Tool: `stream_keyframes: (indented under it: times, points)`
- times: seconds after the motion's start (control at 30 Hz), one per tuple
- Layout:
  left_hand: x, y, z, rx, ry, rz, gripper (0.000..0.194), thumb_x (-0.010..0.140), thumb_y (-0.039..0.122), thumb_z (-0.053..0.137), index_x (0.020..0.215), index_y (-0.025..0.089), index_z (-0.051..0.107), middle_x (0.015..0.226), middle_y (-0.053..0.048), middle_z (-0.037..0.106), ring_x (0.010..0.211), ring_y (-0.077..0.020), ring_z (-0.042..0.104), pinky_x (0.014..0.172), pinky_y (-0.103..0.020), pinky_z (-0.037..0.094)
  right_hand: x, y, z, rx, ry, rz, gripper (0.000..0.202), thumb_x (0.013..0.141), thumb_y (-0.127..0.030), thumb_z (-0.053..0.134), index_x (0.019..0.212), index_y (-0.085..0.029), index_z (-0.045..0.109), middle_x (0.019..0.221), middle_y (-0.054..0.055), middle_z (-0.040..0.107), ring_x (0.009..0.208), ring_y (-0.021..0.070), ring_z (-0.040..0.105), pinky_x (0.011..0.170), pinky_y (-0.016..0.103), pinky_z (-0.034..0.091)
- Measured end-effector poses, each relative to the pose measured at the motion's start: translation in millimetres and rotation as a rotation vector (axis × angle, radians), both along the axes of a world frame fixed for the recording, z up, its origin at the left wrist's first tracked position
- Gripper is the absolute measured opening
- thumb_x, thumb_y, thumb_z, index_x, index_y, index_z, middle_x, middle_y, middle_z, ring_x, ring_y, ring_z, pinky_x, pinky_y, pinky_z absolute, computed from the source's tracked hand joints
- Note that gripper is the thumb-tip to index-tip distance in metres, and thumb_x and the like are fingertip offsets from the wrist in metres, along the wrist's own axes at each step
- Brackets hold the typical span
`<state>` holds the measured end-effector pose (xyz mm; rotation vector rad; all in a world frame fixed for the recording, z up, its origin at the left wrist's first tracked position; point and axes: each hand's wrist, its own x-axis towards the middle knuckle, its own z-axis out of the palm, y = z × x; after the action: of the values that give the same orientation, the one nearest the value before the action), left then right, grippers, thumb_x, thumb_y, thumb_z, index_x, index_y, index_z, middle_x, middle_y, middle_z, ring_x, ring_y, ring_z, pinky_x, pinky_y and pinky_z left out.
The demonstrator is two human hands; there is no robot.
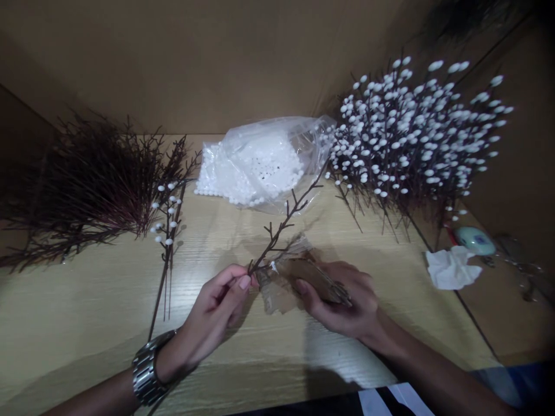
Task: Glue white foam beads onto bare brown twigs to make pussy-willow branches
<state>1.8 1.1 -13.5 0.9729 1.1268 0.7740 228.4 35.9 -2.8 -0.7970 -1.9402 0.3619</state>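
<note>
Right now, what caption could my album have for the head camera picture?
Left hand pinches a dark twig, right hand holds a brown scrap, and a bag of white beads lies behind.

On the counter (87,306) before us, a heap of bare twigs (113,185) takes the left, a plastic bag of beads (260,167) lies at the middle back, and a bunch of bead-tipped stems (399,127) fills the back right, beside the bag. Just right of the heap, beaded stems (172,225) point away from us. In front of the bag, a single twig (282,226) slants back and rightward from our left fingers (235,290), its lower part over a cardboard scrap (312,274) in our right fingers (310,296). Farther right, a tissue (453,270) lies before a small object (474,241) we cannot identify.
</note>
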Motion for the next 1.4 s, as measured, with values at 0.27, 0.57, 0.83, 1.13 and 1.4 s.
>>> stream_keyframes:
  times: [0.27,0.57,0.83,1.13,1.4]
  points:
    - [-1,0,-2.0,0.037,0.041,-0.011,0.029,0.099,0.048,0.05,0.09,0.021,0.056,0.059,0.008,0.031,0.052,-0.0099,0.025,0.046,-0.022,0.022,-1,1,2.7,-0.007,0.011,0.049,0.018,0.077,-0.004,0.068,0.086,-0.019,0.062,0.076,0.0,0.074,0.058,0.0126,0.068,0.051,0.024,0.056]
    - [0,0,-3.4,0.034,0.006,0.0,0.03,0.099,0.049,0.051,0.089,0.022,0.055,0.059,0.008,0.032,0.051,-0.0095,0.024,0.044,-0.021,0.02,0,0,2.5,-0.027,0.008,0.036,0.015,0.08,-0.007,0.067,0.082,-0.02,0.06,0.067,-0.002,0.068,0.052,0.0106,0.062,0.047,0.022,0.052]
    - [-1,0,-4.5,0.049,0.071,-0.001,0.029,0.098,0.049,0.052,0.09,0.021,0.056,0.059,0.009,0.032,0.051,-0.0095,0.025,0.044,-0.021,0.022,1,0,5.4,-0.035,0.009,-0.04,0.022,0.081,-0.01,0.068,0.071,-0.021,0.052,0.057,-0.007,0.053,0.044,0.0069,0.046,0.04,0.021,0.04]
    - [1,1,2.1,0.078,0.1,-0.019,0.028,0.099,0.047,0.051,0.094,0.021,0.06,0.057,0.008,0.032,0.05,-0.0096,0.026,0.043,-0.02,0.021,2,-1,8.3,-0.048,0.035,-0.03,0.015,0.084,-0.011,0.066,0.077,-0.021,0.056,0.063,-0.005,0.06,0.049,0.0081,0.054,0.044,0.021,0.044]
    - [1,-1,0.7,0.062,0.111,-0.038,0.028,0.1,0.046,0.051,0.093,0.022,0.062,0.058,0.008,0.031,0.051,-0.0099,0.027,0.045,-0.019,0.025,0,0,11.1,-0.022,0.021,0.002,0.014,0.083,-0.007,0.065,0.087,-0.021,0.062,0.073,-0.002,0.071,0.056,0.0115,0.065,0.049,0.022,0.053]
